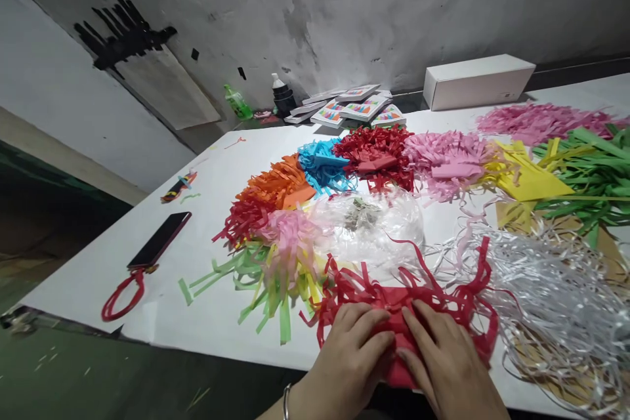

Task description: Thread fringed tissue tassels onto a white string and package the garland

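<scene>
At the front edge of the table, both hands are on a sheet of red fringed paper (401, 377) whose cut strips spread away from me. My left hand (354, 351) has its fingers bent and closed on the left part of the sheet. From the other side, my right hand (438, 348) grips the paper, with thumb and fingers reaching toward its middle. The fingertips of the two hands lie close together. Just beyond the red strips is a clear plastic bag (394, 216) with something small and greenish in it. Silver-white tinsel strands (556, 302) lie right of my right hand.
Fringed paper bundles, orange (273, 184), blue (322, 161), dark red (374, 151), pink (447, 157), yellow (531, 174) and green (595, 170), arc around the bag. A phone (160, 239) lies left. Flat boxes (364, 107) and a white box (477, 82) stand by the wall.
</scene>
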The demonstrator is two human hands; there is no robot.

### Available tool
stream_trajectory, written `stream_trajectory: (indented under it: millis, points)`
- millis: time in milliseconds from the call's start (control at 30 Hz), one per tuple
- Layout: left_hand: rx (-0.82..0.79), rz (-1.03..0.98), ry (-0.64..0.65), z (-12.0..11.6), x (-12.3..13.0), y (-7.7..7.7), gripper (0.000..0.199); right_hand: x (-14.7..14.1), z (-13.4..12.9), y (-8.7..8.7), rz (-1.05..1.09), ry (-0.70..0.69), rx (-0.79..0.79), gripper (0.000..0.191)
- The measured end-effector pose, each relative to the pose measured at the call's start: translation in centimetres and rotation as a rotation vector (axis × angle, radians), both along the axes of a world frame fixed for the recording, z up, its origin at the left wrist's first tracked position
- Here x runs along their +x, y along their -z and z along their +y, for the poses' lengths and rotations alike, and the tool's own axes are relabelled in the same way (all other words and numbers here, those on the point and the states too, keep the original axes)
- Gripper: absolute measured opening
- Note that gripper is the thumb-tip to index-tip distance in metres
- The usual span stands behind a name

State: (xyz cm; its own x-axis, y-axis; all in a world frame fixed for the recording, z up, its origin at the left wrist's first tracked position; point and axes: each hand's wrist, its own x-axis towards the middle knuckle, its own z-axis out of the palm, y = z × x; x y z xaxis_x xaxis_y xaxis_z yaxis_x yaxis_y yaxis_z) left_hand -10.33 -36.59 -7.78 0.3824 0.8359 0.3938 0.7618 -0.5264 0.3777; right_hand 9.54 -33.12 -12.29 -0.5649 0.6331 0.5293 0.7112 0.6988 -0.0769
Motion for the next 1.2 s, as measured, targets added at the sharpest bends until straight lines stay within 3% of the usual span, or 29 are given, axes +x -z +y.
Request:
stream_trajectory:
  millis: [200, 333, 467, 567, 633, 767, 833, 1033, 1133, 1200]
  points:
    - [-0.036, 0.010, 0.033, -0.5, -0.5, 0.1, 0.015, -0.9, 1.6, -0.5, 0.008, 0.123, -0.044, 0.041]
    - [-0.111, 0.024, 0.031, -0.3, -0.4, -0.1, 0.012, 0.7, 3.7, -1.4, -0.050, 0.376, -0.052, 0.035]
    - [-0.117, 0.013, 0.032, 0.0, -0.5, -0.1, 0.011, 3.5, 4.3, -3.3, -0.150, 0.607, 0.047, 0.035]
    - [-0.144, 0.000, 0.035, 0.1, -0.6, -0.1, 0.011, 4.8, 3.0, -4.4, -0.105, 0.683, 0.183, 0.043]
    - [-0.165, 0.002, 0.036, 0.1, -0.6, -0.1, 0.010, 5.1, 1.9, -4.6, -0.027, 0.562, 0.271, 0.050]
    - [-0.184, 0.022, 0.043, 0.2, -0.5, -0.3, 0.010, 4.2, 0.4, -4.5, 0.068, -0.055, 0.212, 0.032]
    - [-0.175, 0.035, 0.007, 0.4, -0.8, -0.3, 0.011, 3.3, 0.1, -4.1, 0.074, -0.256, 0.130, 0.022]
    - [-0.043, 0.082, -0.343, 1.4, -3.0, -0.3, 0.014, 1.9, -0.7, -2.2, 0.216, -0.232, -0.009, 0.024]
    - [0.032, 0.041, -0.398, 1.2, -3.1, -1.0, 0.020, 1.9, -1.0, -1.7, 0.261, -0.190, -0.007, 0.024]
    - [0.056, 0.000, -0.358, 0.9, -2.3, -1.6, 0.022, 1.9, -1.0, -1.7, 0.259, -0.192, 0.007, 0.024]
